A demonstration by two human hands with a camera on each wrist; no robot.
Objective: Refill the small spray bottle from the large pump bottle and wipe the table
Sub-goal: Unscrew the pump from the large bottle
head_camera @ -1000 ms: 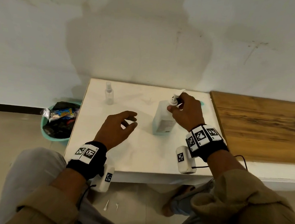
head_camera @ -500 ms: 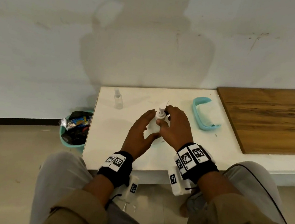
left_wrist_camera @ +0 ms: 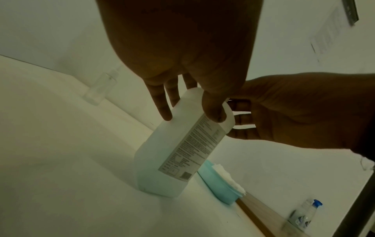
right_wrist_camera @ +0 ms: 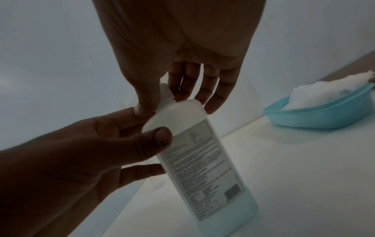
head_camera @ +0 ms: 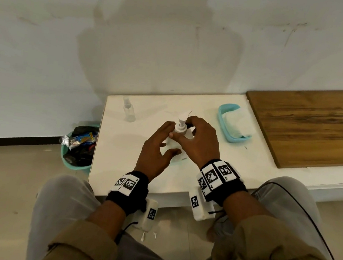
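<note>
The large white pump bottle [head_camera: 179, 128] stands upright in the middle of the white table [head_camera: 123, 162], a printed label on its side [left_wrist_camera: 190, 144] [right_wrist_camera: 202, 160]. My left hand [head_camera: 165, 142] grips its shoulder, thumb in front [right_wrist_camera: 160, 137] and fingers behind. My right hand [head_camera: 189, 132] is curled round the pump collar at the neck [right_wrist_camera: 166, 94]. The small clear spray bottle [head_camera: 129, 109] [left_wrist_camera: 101, 86] stands apart at the table's far left, with no hand on it.
A teal tray [head_camera: 222, 114] [right_wrist_camera: 316, 120] holding white tissue sits right of the bottle. A wooden board [head_camera: 309, 123] lies further right. On the floor left of the table stands a teal bin [head_camera: 69, 164] full of rubbish. A blue-capped water bottle [left_wrist_camera: 304, 213] stands on the board.
My left hand came off its hover over the table and took hold of the pump bottle's shoulder. The right hand stays at the pump neck. The head view shifted.
</note>
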